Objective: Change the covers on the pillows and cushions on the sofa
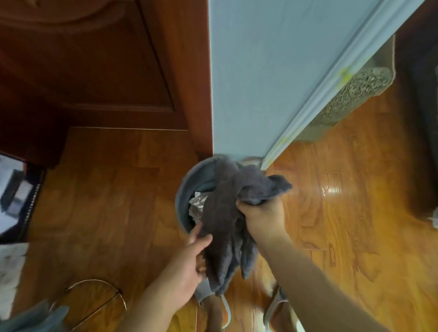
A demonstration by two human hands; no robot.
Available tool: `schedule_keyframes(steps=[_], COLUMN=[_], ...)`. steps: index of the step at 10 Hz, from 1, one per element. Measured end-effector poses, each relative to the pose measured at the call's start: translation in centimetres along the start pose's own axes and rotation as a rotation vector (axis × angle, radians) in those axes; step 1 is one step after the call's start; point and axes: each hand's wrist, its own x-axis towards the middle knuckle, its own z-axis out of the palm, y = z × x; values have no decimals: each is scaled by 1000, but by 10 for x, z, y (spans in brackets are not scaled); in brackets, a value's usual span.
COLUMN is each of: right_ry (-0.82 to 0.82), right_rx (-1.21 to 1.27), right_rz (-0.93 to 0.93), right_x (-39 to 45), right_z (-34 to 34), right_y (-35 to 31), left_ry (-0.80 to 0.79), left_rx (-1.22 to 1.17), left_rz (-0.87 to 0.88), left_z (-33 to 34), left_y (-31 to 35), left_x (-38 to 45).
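We are pinching the grey cover (pixel 226 224) with our left hand (pixel 188 262) and gripping its bunched top in our right hand (pixel 260 214), just above the round basket (pixel 186 193) holding crumpled cloth (pixel 196 205).

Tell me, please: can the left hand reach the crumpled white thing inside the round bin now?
Probably not directly: the grey cover, held by both the left hand and right hand, hangs across the bin opening over the white thing.

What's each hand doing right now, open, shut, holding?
Left hand: holds the lower part of the grey cover, thumb on it.
Right hand: gripping a bunched fold of the cover above the round basket.
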Motion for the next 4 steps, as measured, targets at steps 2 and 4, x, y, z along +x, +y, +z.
schedule_keyframes(steps=[2, 4], right_ry=[-10, -257], right_rx=[-123, -900], right_rz=[110, 77], right_x=[85, 136], right_z=[65, 62], right_y=[50, 131], left_ry=[112, 189], left_rx=[226, 376], left_rz=[79, 42], left_z=[-31, -78], left_y=[-13, -39], left_x=[65, 86])
